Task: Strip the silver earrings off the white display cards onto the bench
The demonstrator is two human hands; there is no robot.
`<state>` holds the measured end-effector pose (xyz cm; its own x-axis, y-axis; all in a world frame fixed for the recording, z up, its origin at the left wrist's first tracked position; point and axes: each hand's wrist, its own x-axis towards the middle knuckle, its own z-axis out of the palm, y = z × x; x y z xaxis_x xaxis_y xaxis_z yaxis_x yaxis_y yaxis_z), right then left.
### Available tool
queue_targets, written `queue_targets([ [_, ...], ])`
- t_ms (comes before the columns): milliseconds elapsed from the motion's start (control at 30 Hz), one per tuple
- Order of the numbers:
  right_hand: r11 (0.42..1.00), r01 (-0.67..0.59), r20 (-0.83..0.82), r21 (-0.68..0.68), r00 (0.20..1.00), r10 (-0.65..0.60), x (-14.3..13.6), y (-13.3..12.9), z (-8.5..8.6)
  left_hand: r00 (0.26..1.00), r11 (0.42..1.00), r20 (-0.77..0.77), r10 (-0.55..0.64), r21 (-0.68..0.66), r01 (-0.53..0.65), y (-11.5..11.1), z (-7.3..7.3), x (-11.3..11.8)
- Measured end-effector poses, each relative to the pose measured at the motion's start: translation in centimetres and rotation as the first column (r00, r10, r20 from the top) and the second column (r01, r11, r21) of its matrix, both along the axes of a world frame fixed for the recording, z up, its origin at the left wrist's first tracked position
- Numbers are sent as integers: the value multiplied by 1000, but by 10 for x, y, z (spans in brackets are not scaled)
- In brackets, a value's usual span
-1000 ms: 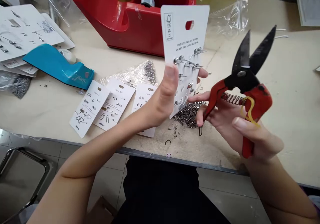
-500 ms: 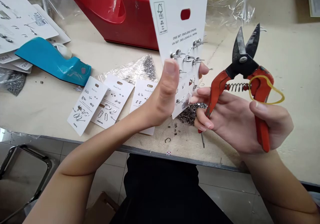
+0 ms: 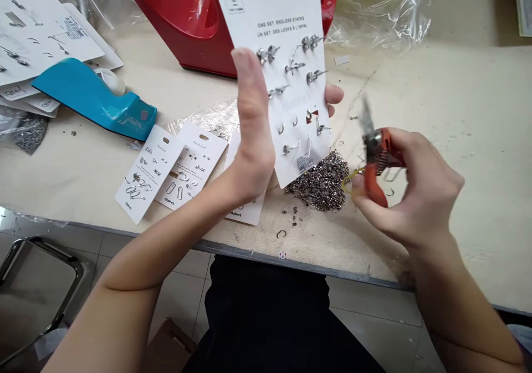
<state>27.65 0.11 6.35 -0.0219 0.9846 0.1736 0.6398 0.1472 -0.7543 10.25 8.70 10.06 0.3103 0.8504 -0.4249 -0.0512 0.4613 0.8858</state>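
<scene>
My left hand point(image 3: 255, 134) grips a white earring card point(image 3: 276, 112) by its left edge, thumb in front and fingertips showing at the right edge. The card is held up with its printed back toward me; metal posts and backs stick out of it. My right hand point(image 3: 424, 190) is closed around red-handled pruning shears point(image 3: 376, 165), turned almost edge-on with the blurred blades pointing up. A yellow band point(image 3: 349, 182) hangs at their handles. Beneath the card's lower end lies a pile of tiny metal earring backs point(image 3: 324, 184).
Several earring cards point(image 3: 149, 176) lie along the front of the table point(image 3: 469, 140), over a plastic bag. A blue tape dispenser point(image 3: 95, 101) sits at left beside stacked cards point(image 3: 45, 29). Behind stands a large red tape dispenser point(image 3: 195, 40); crumpled clear plastic point(image 3: 382, 18) lies right of it.
The card has moved left and up, turning its back more toward me. My right hand has closed round the shears and rotated them edge-on. More of the metal pile now shows.
</scene>
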Motion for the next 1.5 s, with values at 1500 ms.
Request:
queue_targets([
  [1500,874,-190,551,447,829,-101,5,15,-15,929,962,300,218,95,-256,-3,4,7],
])
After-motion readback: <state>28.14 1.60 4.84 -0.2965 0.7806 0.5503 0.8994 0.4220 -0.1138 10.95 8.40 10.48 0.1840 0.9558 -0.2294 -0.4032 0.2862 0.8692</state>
